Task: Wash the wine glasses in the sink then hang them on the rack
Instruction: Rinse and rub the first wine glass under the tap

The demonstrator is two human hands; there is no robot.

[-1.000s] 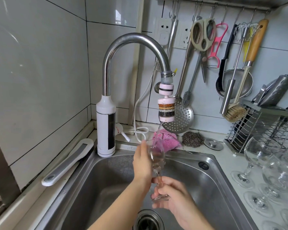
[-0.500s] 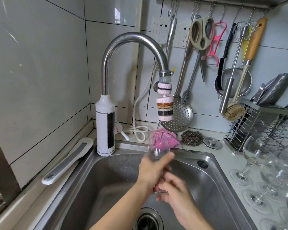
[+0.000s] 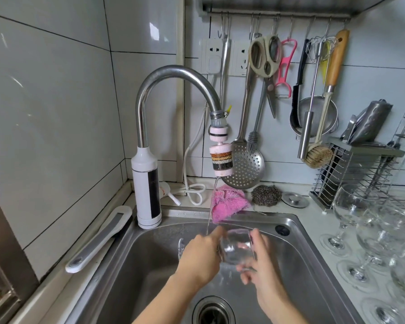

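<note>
Clear glass is the subject of the head view: one glass (image 3: pixel 236 247) is held over the sink (image 3: pixel 145 253), above the basin and not resting on it, its bowl tilted between the two hands; we cannot see its stem or foot. The left hand (image 3: pixel 199 256) is closed against the bowl's left side, and the right hand (image 3: pixel 262 265) is curled round its right side and underside, so both are clamped on the same glass. The tap (image 3: pixel 173 73) is running, and its thin stream of water (image 3: pixel 212 202) falls onto the left hand just beside the bowl's rim. We judge that this is the washing step for this piece. On the counter (image 3: pixel 313 218) to the right, several more glasses (image 3: pixel 351 206) stand upright and close together; we cannot tell whether they are washed or waiting. None is seen hanging. A rail (image 3: pixel 276 14) of hooks carries utensils and a wire stand (image 3: pixel 351 174) sits behind the glasses, but we cannot tell which fixture, if either, is the hanging rack. Rinsing, the remaining pieces and all hanging appear left to do.
</note>
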